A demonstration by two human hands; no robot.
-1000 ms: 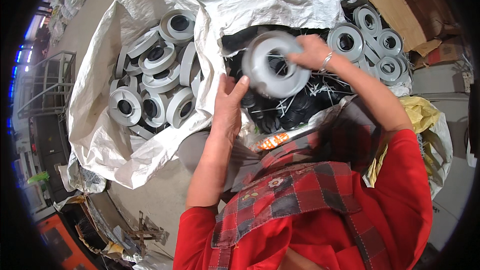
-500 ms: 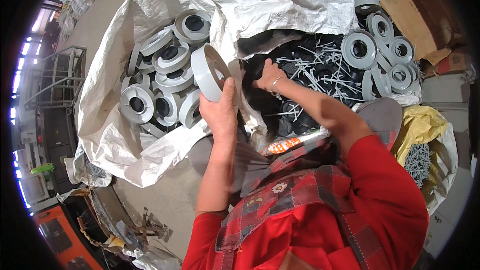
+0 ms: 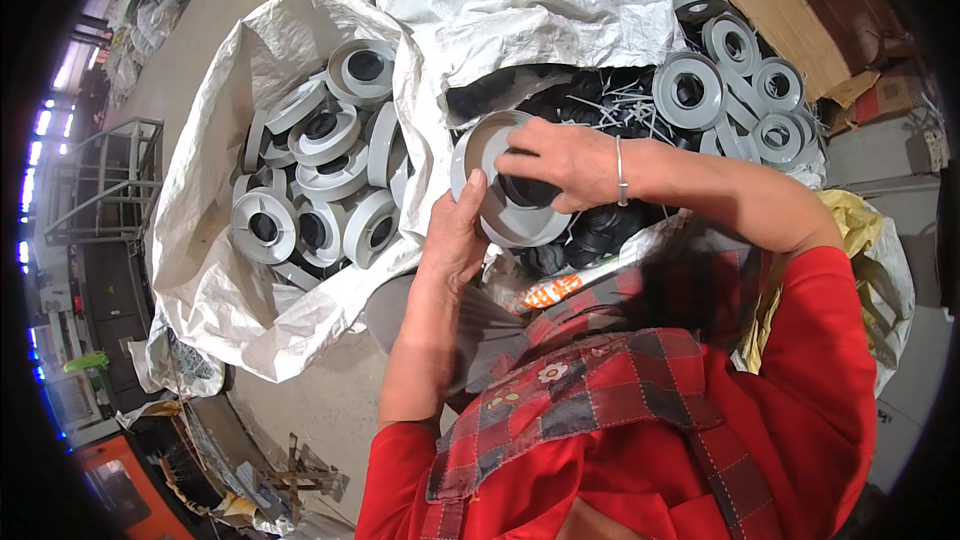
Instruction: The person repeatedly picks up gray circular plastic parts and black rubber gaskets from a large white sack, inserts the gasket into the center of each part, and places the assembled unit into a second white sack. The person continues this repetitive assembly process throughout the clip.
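A grey plastic flanged ring (image 3: 478, 145) is held tilted in front of me by my left hand (image 3: 458, 235), the thumb over its near rim. My right hand (image 3: 565, 158), with a bracelet on its wrist, reaches into the ring's middle. Its fingers are curled at a round black plastic piece (image 3: 530, 193), which lies in the ring's centre; the fingertips are partly hidden. Just below and behind are loose black pieces (image 3: 600, 230) in a sack, with thin light-grey plastic pins (image 3: 625, 105) scattered over them.
At left, an open white woven sack (image 3: 220, 300) holds several grey rings with black centres (image 3: 265, 227). More grey rings (image 3: 688, 90) are heaped at the far right beside cardboard (image 3: 790, 20). A yellow-lined sack (image 3: 850, 220) stands by my right side.
My right hand has come up from the black pieces to the ring. My left hand has brought the ring rightward, away from the left sack, and turned its open face toward me.
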